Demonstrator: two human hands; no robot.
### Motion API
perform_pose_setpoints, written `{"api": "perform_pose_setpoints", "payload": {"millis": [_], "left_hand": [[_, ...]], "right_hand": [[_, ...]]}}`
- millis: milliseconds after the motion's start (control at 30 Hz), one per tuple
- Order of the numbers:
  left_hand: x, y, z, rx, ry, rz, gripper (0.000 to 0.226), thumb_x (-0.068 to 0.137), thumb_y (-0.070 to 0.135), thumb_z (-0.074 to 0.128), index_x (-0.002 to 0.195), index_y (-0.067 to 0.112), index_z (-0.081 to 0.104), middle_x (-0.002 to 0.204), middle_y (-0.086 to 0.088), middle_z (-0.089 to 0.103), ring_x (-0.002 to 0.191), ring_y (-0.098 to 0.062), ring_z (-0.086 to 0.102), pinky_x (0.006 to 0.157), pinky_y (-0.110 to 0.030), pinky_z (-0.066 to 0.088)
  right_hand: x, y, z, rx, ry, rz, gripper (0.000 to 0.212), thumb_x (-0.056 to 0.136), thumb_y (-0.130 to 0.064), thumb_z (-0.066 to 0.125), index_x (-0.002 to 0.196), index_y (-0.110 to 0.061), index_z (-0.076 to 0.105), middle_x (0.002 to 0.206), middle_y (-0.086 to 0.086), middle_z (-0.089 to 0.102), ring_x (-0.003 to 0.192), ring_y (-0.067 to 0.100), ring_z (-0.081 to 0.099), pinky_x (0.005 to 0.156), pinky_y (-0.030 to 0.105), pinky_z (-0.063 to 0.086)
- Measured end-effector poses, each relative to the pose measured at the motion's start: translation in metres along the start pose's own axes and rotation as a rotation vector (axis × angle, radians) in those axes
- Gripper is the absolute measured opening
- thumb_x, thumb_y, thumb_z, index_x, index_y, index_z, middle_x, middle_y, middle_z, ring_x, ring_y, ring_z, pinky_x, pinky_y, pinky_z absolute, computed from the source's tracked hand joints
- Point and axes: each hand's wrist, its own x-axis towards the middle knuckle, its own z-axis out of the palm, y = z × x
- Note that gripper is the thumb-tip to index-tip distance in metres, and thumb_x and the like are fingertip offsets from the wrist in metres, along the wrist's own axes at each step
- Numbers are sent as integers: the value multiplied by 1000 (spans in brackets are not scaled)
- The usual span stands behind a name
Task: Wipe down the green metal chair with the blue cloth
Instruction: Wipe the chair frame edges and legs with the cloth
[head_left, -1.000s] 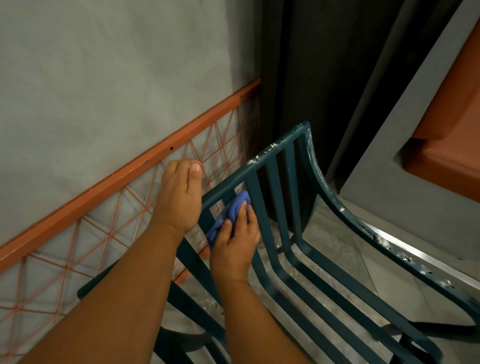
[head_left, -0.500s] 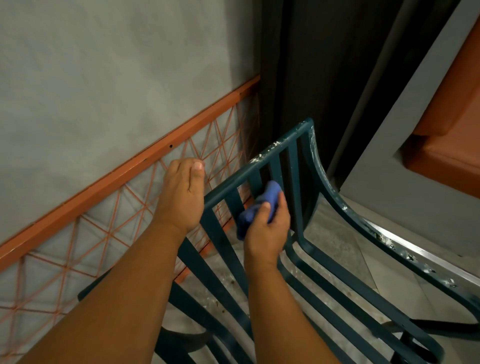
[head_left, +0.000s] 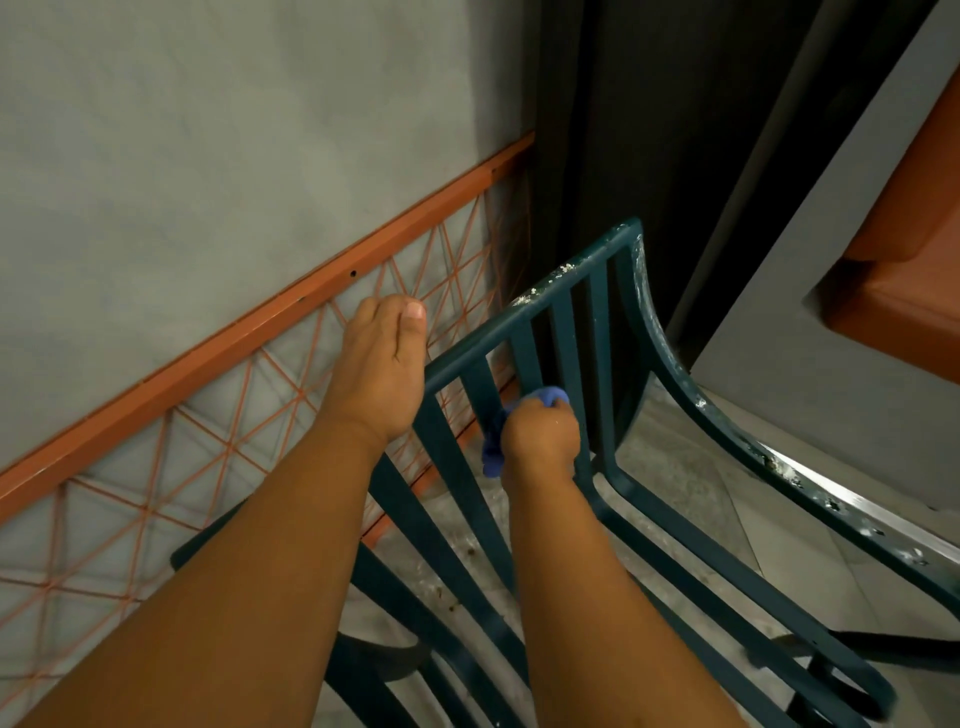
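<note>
Green metal chair (head_left: 597, 322), tilted beside an orange lattice railing (head_left: 260, 332), gets its back slats wiped as the right hand (head_left: 540, 434) clutches the bunched blue cloth (head_left: 493, 441) against one slat and the left hand (head_left: 376, 364) grips the top rail; neighbouring slats likely follow.

A grey plastered wall (head_left: 197, 156) filled the upper left, crossed by a slanting orange metal rail (head_left: 291, 317) with a lattice of thin orange wires (head_left: 171, 467) beneath it. A dark curtain (head_left: 665, 130), or perhaps a shadowed recess, hung in the corner. Below lay a pale speckled floor (head_left: 670, 467), dimly lit. An orange panel (head_left: 904, 270) sat in a grey frame at right.
</note>
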Motion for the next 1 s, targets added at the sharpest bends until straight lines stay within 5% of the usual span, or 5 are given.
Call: {"api": "perform_pose_setpoints", "payload": {"millis": [233, 500, 767, 933, 1000], "left_hand": [[1, 0, 0, -8, -8, -8, 38, 102, 30, 25, 114, 10, 55, 111, 2, 43, 112, -20, 47, 94, -27, 33], [4, -3, -5, -180, -73, -110, 39, 102, 34, 22, 117, 20, 55, 122, 2, 45, 117, -17, 47, 100, -32, 36], [-3, 3, -16, -323, -9, -44, 30, 101, 23, 32, 109, 13, 60, 119, -7, 51, 110, -14, 50, 103, -33, 39], [-15, -4, -43, 33, -104, 109, 14, 93, 22, 54, 103, 18, 63, 118, -1, 48, 110, -8, 46, 94, -20, 35], [-23, -12, -56, 140, -171, 150, 16, 92, 22, 56, 107, 21, 62, 118, 2, 46, 111, -7, 44, 94, -19, 31]], "right_hand": [[-59, -25, 13, 68, 7, -525, 49, 98, -22, 48, 146, -18, 37, 150, 4, 39, 137, 18, 36, 114, 32, 29], [-49, -30, 5, 160, -50, -254, 47, 99, -22, 46, 145, -22, 38, 148, 4, 42, 133, 22, 43, 109, 32, 36], [-119, 41, 10, -9, -132, -729, 48, 97, -18, 48, 145, -18, 38, 150, -1, 37, 138, 10, 32, 111, 20, 26], [-118, 81, -3, -72, -235, -584, 47, 98, -14, 48, 144, -19, 38, 149, -3, 37, 136, 9, 34, 114, 28, 31], [-128, 86, -1, -93, -208, -707, 45, 97, -15, 49, 142, -18, 42, 145, -5, 38, 133, 9, 37, 111, 27, 34]]}}
